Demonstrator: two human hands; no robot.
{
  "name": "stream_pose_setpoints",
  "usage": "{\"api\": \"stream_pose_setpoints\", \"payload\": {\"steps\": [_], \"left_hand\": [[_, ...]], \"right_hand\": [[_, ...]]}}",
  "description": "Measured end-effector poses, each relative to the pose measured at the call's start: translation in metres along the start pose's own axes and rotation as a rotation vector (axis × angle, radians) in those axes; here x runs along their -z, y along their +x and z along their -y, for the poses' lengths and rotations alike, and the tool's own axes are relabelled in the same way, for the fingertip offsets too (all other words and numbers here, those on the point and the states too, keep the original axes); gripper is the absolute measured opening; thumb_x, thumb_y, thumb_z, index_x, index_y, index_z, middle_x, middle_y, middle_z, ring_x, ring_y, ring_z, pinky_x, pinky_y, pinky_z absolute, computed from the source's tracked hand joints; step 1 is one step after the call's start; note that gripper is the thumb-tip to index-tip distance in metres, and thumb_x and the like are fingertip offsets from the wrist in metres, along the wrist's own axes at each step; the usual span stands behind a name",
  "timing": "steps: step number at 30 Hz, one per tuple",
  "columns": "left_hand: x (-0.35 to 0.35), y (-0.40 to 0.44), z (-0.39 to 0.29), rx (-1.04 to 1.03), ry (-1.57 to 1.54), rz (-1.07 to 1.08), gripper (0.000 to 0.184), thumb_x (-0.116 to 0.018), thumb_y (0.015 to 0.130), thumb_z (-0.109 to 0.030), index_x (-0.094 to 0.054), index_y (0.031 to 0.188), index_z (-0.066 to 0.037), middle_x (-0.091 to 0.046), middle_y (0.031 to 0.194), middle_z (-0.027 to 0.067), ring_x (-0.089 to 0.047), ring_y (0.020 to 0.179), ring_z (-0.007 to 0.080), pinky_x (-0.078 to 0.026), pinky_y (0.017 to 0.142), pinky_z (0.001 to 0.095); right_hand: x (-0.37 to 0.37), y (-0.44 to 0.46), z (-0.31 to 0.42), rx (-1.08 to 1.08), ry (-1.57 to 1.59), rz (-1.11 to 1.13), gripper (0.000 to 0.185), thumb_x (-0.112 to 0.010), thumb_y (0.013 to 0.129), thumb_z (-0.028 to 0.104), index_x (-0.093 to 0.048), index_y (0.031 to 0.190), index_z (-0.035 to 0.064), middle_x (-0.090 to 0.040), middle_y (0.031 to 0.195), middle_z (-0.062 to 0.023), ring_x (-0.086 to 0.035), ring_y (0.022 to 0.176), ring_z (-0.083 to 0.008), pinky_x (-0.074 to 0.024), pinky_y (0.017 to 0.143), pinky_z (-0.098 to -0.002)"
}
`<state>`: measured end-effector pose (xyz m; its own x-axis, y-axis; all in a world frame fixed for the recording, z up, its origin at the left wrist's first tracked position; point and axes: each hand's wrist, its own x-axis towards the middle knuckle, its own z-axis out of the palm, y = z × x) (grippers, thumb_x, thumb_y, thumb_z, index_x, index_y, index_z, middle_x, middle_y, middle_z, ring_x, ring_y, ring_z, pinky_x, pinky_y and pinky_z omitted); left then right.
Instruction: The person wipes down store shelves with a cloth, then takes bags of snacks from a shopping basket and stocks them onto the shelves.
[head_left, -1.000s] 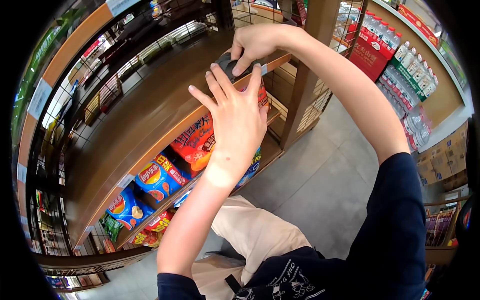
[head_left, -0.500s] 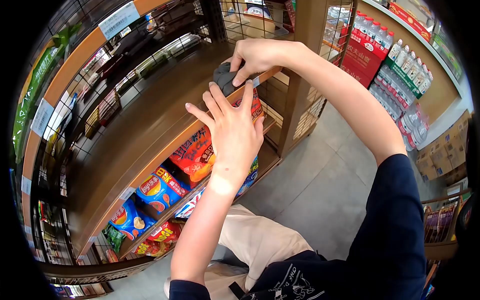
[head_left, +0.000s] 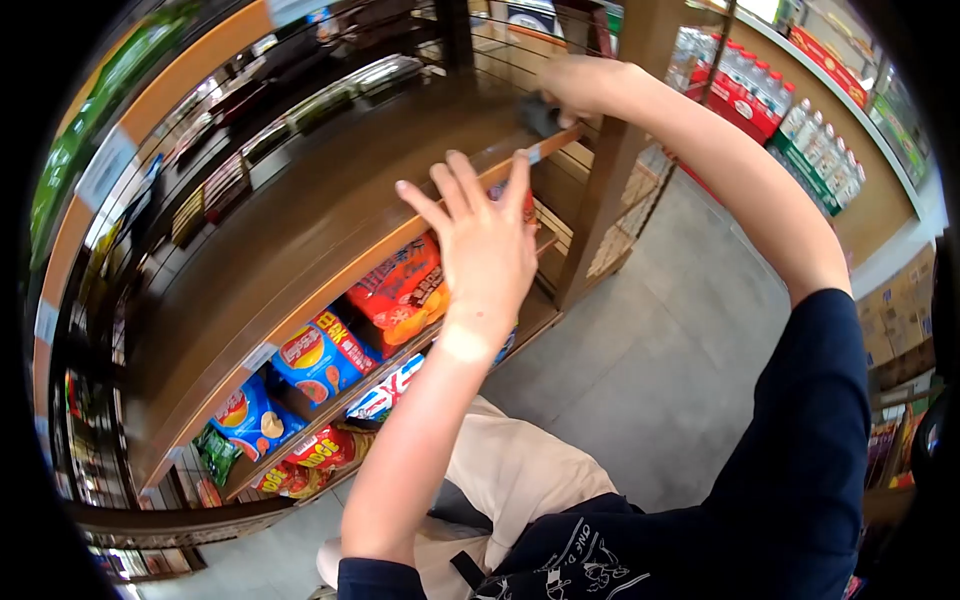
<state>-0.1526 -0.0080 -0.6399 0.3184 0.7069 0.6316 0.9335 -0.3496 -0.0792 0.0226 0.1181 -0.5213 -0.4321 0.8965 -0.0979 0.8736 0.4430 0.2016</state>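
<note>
My right hand is closed on a dark grey cloth, which lies against the right end of the brown shelf board. Motion blurs that hand a little. Over the board's orange-brown front edge, my left hand is spread, fingers apart, holding nothing. Its fingertips reach the edge strip; whether they press on it I cannot tell. Below the edge, partly behind the left hand, hangs or stands a red chip bag.
Blue Lay's chip bags fill the level below, with red and yellow snack bags lower down. A wooden post and wire mesh bound the shelf's right end. Bottled water packs and cartons stand across the grey floor.
My right hand has moved right with the cloth, toward the shelf's right end. The left hand has shifted slightly right and stays spread. The view has tilted a little.
</note>
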Motion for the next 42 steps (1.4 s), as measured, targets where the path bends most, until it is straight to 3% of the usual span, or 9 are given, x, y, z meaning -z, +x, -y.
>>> {"api": "stream_pose_setpoints", "payload": {"steps": [4,12,17,23,28,31,35,40,42], "left_hand": [[-0.001,0.000,-0.001,0.018,0.036,0.002,0.077,-0.073,0.073,-0.041,-0.041,0.142,-0.023,-0.039,0.134,0.0320,-0.036,0.125,0.0465,-0.015,0.104,0.0736],[-0.005,-0.001,0.000,0.017,0.165,-0.003,0.071,-0.061,0.081,-0.029,-0.035,0.146,-0.021,-0.037,0.137,0.0330,-0.035,0.128,0.0469,-0.016,0.104,0.0735],[0.013,-0.004,0.008,-0.018,-0.016,0.007,0.084,-0.065,0.078,-0.043,-0.027,0.150,-0.026,-0.033,0.140,0.0359,-0.032,0.131,0.0476,-0.014,0.104,0.0738],[0.070,-0.063,0.036,-0.028,-0.350,-0.348,0.069,-0.065,0.084,-0.035,-0.041,0.136,0.004,-0.038,0.139,0.0292,-0.035,0.133,0.0413,-0.025,0.111,0.0587],[0.133,-0.153,0.116,0.201,-0.433,-0.660,0.057,-0.080,0.070,-0.024,-0.053,0.116,-0.001,-0.052,0.118,0.0166,-0.050,0.109,0.0328,-0.042,0.095,0.0444],[0.136,-0.204,0.162,0.443,-0.107,-0.956,0.079,-0.085,0.067,-0.028,-0.042,0.128,-0.001,-0.042,0.128,0.0193,-0.045,0.117,0.0344,-0.041,0.098,0.0438],[0.146,-0.268,0.198,0.437,0.041,-0.869,0.073,-0.080,0.063,-0.005,-0.048,0.128,-0.013,-0.038,0.135,0.0218,-0.048,0.117,0.0391,-0.045,0.095,0.0439],[0.176,-0.314,0.223,0.741,0.095,-0.807,0.055,-0.062,0.074,0.007,-0.050,0.127,0.001,-0.051,0.128,0.0210,-0.054,0.115,0.0333,-0.042,0.100,0.0385],[0.171,-0.307,0.219,1.099,-0.174,-1.127,0.047,-0.064,0.077,0.004,-0.057,0.123,-0.004,-0.052,0.124,0.0197,-0.053,0.113,0.0331,-0.042,0.097,0.0376]], "right_hand": [[-0.018,-0.002,-0.020,0.026,-0.081,-0.202,0.024,-0.070,0.072,0.004,-0.062,0.095,0.0012,-0.062,0.097,-0.0190,-0.058,0.094,-0.0352,-0.0480,0.082,-0.0393],[0.030,-0.032,0.024,0.228,0.179,-0.731,0.032,-0.050,0.072,-0.009,-0.066,0.100,-0.0062,-0.064,0.107,-0.0250,-0.063,0.093,-0.0415,-0.0498,0.085,-0.0408],[0.041,-0.041,0.090,0.284,0.438,-0.852,0.033,-0.050,0.074,-0.009,-0.065,0.103,-0.0061,-0.064,0.113,-0.0229,-0.060,0.107,-0.0398,-0.0475,0.095,-0.0372],[0.054,-0.017,0.159,0.541,0.760,-0.850,0.027,-0.057,0.081,-0.007,-0.066,0.107,-0.0047,-0.065,0.116,-0.0182,-0.065,0.103,-0.0220,-0.0532,0.084,-0.0300],[0.053,-0.032,0.227,0.749,0.808,-0.861,0.030,-0.062,0.075,-0.007,-0.069,0.104,-0.0026,-0.066,0.112,-0.0197,-0.065,0.104,-0.0246,-0.0527,0.086,-0.0320],[0.042,-0.034,0.289,0.938,1.012,-0.676,0.034,-0.061,0.069,-0.008,-0.071,0.100,0.0000,-0.067,0.110,-0.0193,-0.067,0.101,-0.0267,-0.0540,0.085,-0.0335],[0.013,-0.018,0.394,1.147,1.245,-0.374,0.033,-0.064,0.072,-0.008,-0.072,0.102,0.0019,-0.067,0.111,-0.0177,-0.068,0.097,-0.0237,-0.0555,0.079,-0.0315],[-0.019,-0.005,0.501,1.220,1.469,-0.106,0.035,-0.058,0.079,-0.012,-0.063,0.113,-0.0065,-0.062,0.119,-0.0166,-0.062,0.106,-0.0195,-0.0514,0.088,-0.0292],[-0.019,-0.010,0.545,1.146,1.625,0.171,0.039,-0.057,0.079,-0.014,-0.059,0.117,-0.0080,-0.060,0.119,-0.0154,-0.061,0.105,-0.0178,-0.0504,0.089,-0.0291]]}}
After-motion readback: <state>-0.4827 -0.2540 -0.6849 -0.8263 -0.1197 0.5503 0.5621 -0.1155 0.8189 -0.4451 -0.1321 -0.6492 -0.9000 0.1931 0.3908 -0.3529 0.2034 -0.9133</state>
